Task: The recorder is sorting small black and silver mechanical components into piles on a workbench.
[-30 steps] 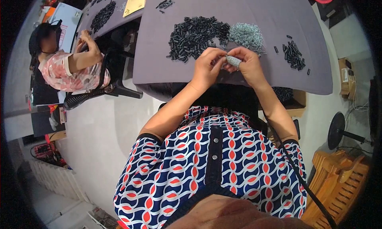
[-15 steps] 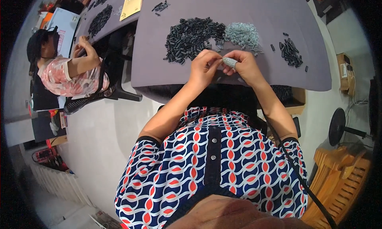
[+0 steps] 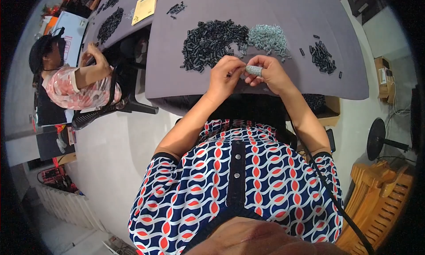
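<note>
Head view: holding the left hand and right hand close together over the near edge of a grey-covered table, counting 12 o'clock as straight away from the body. Pinching left thumb and fingers in close, just beside the 9 o'clock end of a pale grey sleeve; cannot tell how tightly, nor whether gripping any small piece. Curling right fingers about that sleeve; cannot tell whether wearing it on a digit or gripping it. Looking out from the hands, can see a broad heap of small black tubes toward 11 o'clock, touching a pile of pale pieces at 1 o'clock. Can also see a smaller black pile between 2 and 3 o'clock, a flat yellow object near 10 o'clock, and a seated co-worker in a pink patterned top at 9 o'clock
</note>
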Demonstrator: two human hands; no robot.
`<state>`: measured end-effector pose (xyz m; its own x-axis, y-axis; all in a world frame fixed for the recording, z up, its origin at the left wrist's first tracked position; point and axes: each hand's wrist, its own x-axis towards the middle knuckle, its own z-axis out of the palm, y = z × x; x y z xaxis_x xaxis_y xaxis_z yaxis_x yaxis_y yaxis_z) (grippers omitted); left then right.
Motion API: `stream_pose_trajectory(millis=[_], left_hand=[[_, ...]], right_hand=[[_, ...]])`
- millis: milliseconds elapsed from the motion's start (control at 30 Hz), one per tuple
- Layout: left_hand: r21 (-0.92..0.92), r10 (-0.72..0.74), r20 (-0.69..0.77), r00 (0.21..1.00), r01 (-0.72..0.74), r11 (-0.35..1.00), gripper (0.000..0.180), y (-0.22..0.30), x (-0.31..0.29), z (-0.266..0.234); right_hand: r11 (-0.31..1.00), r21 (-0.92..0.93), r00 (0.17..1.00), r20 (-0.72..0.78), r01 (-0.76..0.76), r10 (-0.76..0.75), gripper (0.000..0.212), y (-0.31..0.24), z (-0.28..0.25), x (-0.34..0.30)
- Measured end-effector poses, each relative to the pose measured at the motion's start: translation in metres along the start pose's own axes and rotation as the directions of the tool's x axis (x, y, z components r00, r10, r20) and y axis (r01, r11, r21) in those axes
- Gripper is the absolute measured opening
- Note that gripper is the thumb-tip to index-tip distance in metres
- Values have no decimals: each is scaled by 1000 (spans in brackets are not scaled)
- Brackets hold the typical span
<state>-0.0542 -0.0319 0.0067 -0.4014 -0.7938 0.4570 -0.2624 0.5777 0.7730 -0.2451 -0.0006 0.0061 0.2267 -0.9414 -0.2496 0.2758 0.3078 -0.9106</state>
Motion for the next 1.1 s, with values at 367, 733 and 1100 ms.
stream_pose_trajectory(millis=[367,733,1100], left_hand=[[-39,-85,63,994,88,995,6,-9,8,-4],[490,119,54,991,-130,862,15,-19,37,-3],[310,131,324,937,-236,921,18,0,43,55]], right_hand=[[692,-614,840,-84,380,-536,12,-1,-2,-4],[761,-560,710,-384,329,-590,14,3,-61,-34],[750,-607,692,-424,262,-584,16,16,-55,-35]])
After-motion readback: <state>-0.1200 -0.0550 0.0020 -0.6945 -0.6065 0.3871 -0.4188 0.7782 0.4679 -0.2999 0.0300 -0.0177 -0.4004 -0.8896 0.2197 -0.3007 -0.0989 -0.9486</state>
